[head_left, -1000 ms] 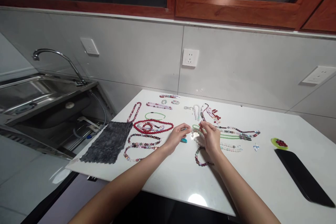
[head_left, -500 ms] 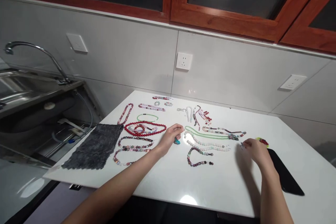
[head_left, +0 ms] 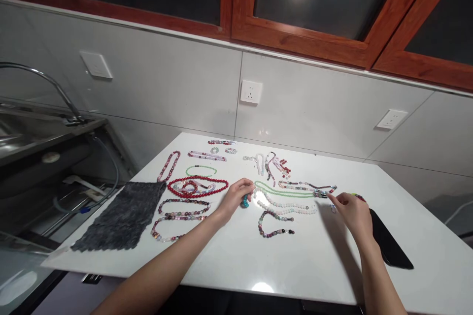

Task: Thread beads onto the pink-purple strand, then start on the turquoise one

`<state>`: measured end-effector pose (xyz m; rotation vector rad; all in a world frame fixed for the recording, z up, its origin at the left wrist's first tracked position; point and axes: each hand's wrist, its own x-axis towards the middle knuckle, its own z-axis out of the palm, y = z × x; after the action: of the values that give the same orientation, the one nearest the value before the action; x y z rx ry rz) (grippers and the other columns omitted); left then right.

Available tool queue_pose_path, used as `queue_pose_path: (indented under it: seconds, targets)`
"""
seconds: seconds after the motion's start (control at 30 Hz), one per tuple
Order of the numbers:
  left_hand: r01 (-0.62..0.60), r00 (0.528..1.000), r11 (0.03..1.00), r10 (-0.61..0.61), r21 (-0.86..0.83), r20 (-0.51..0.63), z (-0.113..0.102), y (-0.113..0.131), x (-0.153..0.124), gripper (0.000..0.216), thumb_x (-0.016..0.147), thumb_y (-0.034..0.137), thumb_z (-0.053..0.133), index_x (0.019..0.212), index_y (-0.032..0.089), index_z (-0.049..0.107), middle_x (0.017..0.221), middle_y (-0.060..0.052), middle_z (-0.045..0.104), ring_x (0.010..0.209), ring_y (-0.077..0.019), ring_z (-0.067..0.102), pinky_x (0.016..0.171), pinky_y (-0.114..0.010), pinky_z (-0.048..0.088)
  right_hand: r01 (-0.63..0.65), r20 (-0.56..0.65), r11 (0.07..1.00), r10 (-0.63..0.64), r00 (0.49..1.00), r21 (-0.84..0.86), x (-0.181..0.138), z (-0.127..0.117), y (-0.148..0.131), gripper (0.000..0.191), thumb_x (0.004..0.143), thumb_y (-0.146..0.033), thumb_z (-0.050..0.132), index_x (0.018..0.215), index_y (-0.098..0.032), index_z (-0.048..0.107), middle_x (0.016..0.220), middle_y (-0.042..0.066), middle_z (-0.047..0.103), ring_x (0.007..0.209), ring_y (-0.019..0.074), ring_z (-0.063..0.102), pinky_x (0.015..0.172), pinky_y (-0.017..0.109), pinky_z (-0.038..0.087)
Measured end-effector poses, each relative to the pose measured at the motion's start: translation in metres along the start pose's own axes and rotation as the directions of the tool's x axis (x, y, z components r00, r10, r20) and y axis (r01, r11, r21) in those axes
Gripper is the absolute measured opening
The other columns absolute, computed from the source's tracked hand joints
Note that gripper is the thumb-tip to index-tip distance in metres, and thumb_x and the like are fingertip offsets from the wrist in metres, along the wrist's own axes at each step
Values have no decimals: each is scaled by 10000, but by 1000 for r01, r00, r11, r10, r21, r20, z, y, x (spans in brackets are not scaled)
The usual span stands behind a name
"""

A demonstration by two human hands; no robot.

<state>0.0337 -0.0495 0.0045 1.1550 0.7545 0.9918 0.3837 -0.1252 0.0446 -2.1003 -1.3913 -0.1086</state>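
My left hand (head_left: 236, 199) is closed near the middle of the counter, with a short string of turquoise beads (head_left: 245, 202) hanging below its fingers. Its fingertips are beside the left end of a doubled strand of small green beads (head_left: 284, 192). That strand lies flat and runs right to a dark end piece (head_left: 320, 194). My right hand (head_left: 349, 209) is pinched closed just right of this end piece. A small pale-purple loop (head_left: 333, 208) shows under its fingers; whether the fingertips also touch the end piece is unclear.
A red bead necklace (head_left: 197, 178), multicoloured bead strands (head_left: 184, 202) and a dark grey cloth (head_left: 120, 216) lie left. Pale bead strands (head_left: 295, 209) and a dark multicoloured strand (head_left: 275, 231) lie centre-right. A black phone-like slab (head_left: 389, 241) is beside my right forearm.
My right hand has moved left relative to the counter, up to the dark end of the green strand. The left hand stays by the strand's other end. The camera view has shifted slightly.
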Motion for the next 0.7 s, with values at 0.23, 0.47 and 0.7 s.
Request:
queue_pose_path:
  seconds: [0.23, 0.47, 0.7]
  targets:
    - [-33, 999, 997, 30, -73, -45, 1, 5, 2, 218, 782, 387, 650, 850, 186, 599, 762, -8, 540, 656, -100, 519, 634, -225, 417, 41, 428, 771, -396, 813, 635, -16, 21, -144, 314, 781, -472, 644, 948, -224, 738, 1015, 78, 718, 892, 239, 652, 769, 333, 483]
    - [-48, 997, 989, 38, -143, -70, -2, 3, 5, 210, 787, 375, 650, 863, 187, 596, 843, -18, 555, 696, -101, 536, 664, -222, 427, -40, 449, 681, -436, 780, 731, -16, 74, -187, 286, 746, -415, 684, 907, -186, 742, 956, 83, 728, 881, 227, 660, 788, 331, 484]
    - [-33, 999, 994, 30, -104, -30, -2, 3, 5, 191, 804, 364, 632, 880, 189, 615, 801, -18, 557, 724, -115, 543, 678, -231, 436, -96, 361, 581, -361, 860, 809, -26, 94, -184, 270, 746, -424, 680, 811, -172, 752, 879, 79, 737, 861, 230, 664, 791, 330, 487]
